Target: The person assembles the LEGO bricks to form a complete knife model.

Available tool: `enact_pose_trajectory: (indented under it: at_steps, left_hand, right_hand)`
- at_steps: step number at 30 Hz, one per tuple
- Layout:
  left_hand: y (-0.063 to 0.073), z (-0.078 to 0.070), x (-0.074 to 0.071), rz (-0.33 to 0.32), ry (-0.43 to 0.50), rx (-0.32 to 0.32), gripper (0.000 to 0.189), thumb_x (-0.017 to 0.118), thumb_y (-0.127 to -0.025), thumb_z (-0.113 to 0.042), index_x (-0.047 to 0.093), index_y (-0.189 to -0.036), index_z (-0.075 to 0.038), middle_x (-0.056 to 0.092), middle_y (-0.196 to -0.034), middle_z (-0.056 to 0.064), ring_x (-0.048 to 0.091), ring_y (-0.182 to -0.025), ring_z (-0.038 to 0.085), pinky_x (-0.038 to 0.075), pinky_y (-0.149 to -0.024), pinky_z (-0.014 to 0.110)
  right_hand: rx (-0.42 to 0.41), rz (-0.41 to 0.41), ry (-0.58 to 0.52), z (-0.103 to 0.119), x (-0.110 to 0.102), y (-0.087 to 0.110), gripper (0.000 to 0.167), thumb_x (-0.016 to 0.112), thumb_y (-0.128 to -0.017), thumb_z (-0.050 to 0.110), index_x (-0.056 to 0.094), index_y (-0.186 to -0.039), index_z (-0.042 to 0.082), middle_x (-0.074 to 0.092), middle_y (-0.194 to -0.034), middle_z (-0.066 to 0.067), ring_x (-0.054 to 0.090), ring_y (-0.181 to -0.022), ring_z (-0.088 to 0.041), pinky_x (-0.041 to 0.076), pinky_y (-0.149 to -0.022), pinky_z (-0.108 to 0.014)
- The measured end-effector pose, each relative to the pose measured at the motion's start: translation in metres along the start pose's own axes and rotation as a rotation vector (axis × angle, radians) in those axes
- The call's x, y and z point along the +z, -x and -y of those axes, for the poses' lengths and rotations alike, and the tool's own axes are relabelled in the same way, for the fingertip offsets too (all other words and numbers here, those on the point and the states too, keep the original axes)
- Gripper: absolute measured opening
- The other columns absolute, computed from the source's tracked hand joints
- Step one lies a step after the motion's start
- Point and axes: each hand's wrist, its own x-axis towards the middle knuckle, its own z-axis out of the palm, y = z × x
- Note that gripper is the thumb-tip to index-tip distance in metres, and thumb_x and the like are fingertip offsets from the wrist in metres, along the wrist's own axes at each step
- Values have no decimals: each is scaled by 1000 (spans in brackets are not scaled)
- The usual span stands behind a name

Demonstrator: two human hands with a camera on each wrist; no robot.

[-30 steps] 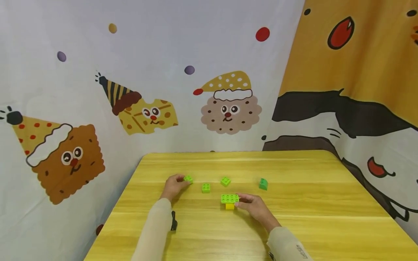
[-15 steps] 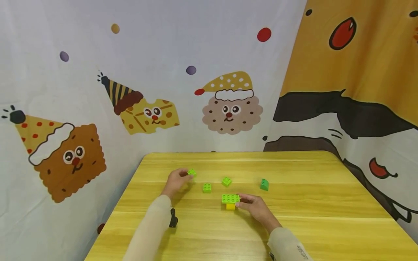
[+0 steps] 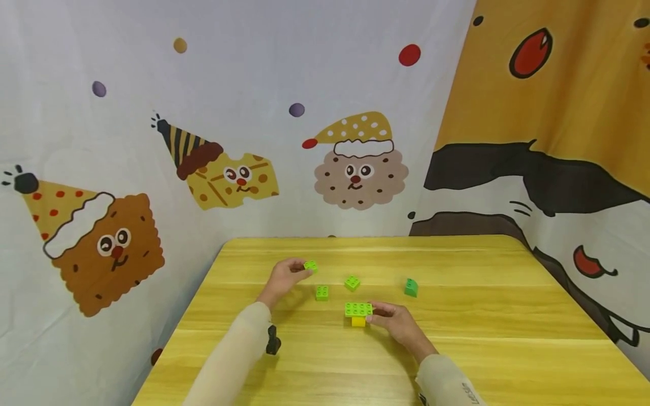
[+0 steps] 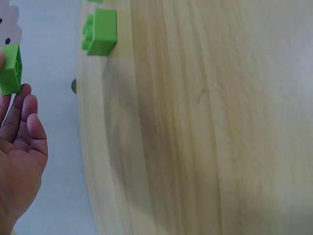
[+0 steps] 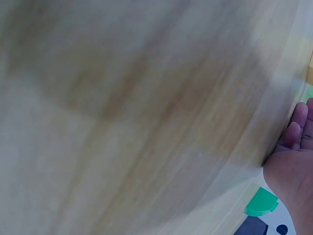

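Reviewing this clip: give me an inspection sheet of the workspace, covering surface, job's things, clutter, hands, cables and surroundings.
Surface: wood-grain table, far corners rounded.
Job's things: light green eight-stud brick atop a yellow brick; two loose light green four-stud bricks; darker green curved brick.
Clutter: nothing seen.
Hands: left hand pinches another four-stud brick; right hand grips the eight-stud brick's right end.
Cables: nothing seen.
Surroundings: fabric backdrop printed with cartoon characters.

Head view forward-down across table (image 3: 325,355)
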Motion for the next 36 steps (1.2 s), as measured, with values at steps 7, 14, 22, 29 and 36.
enact_pose_trajectory:
  at_steps: [7, 14, 22, 29, 36]
  left_hand:
    - [3, -12, 8, 31, -21, 52, 41, 75, -91, -31, 65, -123, -7, 63, -109, 5, 57, -101, 22, 49, -85, 40]
    - [6, -22, 17, 74, -35, 97, 40, 74, -91, -32, 65, -122, -8, 63, -106, 5, 57, -100, 22, 49, -81, 39]
    - [10, -28, 30, 135, -19, 110, 37, 75, -90, -35, 67, -118, -12, 63, -103, 3, 57, -98, 22, 50, -81, 43]
    - [16, -31, 41, 189, 0, 116, 40, 76, -88, -38, 68, -120, -15, 64, -106, 2, 57, -103, 27, 50, -83, 46]
    - [20, -31, 51, 215, -48, 154, 34, 75, -91, -32, 69, -119, -13, 65, -112, 2, 57, -104, 24, 49, -85, 39]
  right_hand:
    - [-19, 13, 4, -2, -1, -1, 45, 79, -86, 24, 69, -126, 5, 70, -108, -6, 62, -99, -21, 50, -88, -41]
    - [-8, 4, -4, -3, 0, -2, 43, 80, -85, 23, 70, -124, 8, 70, -106, -4, 62, -98, -19, 50, -88, -42]
    - [0, -3, 0, -2, 2, -2, 42, 80, -85, 23, 70, -124, 9, 70, -109, -4, 63, -102, -21, 49, -91, -46]
    - [5, -5, 7, -2, 2, -2, 42, 80, -86, 23, 70, -124, 9, 69, -110, -4, 62, -103, -22, 49, -92, -47]
    - [-2, 7, 1, -3, 1, -2, 43, 79, -86, 25, 70, -124, 8, 70, -109, -5, 62, -103, -23, 49, -91, -46]
